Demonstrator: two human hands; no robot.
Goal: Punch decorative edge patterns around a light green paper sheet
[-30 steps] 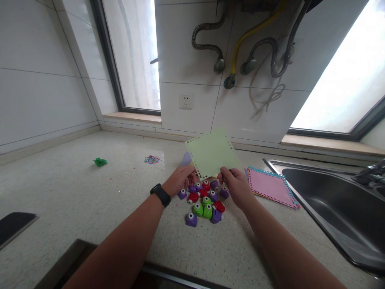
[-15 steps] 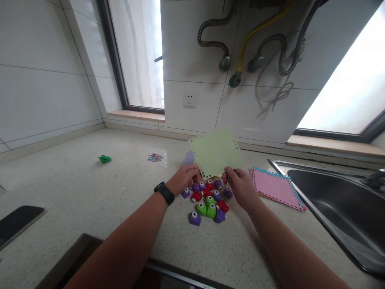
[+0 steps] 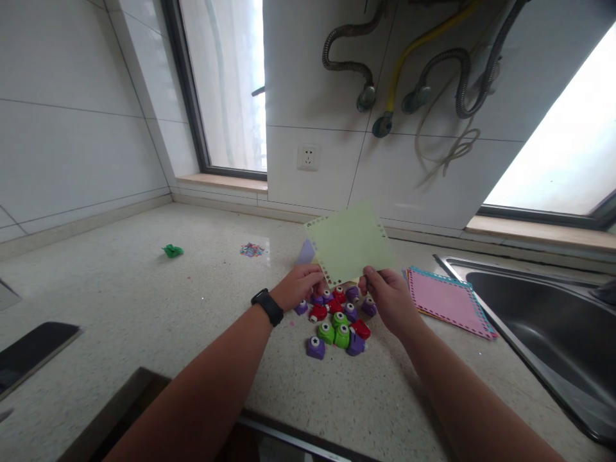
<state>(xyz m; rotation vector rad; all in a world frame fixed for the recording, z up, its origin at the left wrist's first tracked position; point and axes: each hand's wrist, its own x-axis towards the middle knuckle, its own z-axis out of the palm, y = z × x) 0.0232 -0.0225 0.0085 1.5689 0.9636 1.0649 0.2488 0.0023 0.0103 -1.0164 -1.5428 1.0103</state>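
Head view: green paper point(image 3: 350, 244) is staying put, work seemingly pausing; right hand point(image 3: 391, 295) pinching at five o'clock, left hand point(image 3: 301, 286) curling, grip unclear.

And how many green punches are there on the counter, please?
3: a back punch, and in front of it a left punch and a right punch, side by side. Others may be hidden.

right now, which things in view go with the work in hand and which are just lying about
Likely in use:
pale green sheet, edges punched, held in the right hand, left hand at its edge
red, green and purple punches below
pink-topped sheet stack, edges also punched

Probably just lying about:
crumpled green scrap
tiny coloured bits, perhaps punch waste
dark flat object, far left
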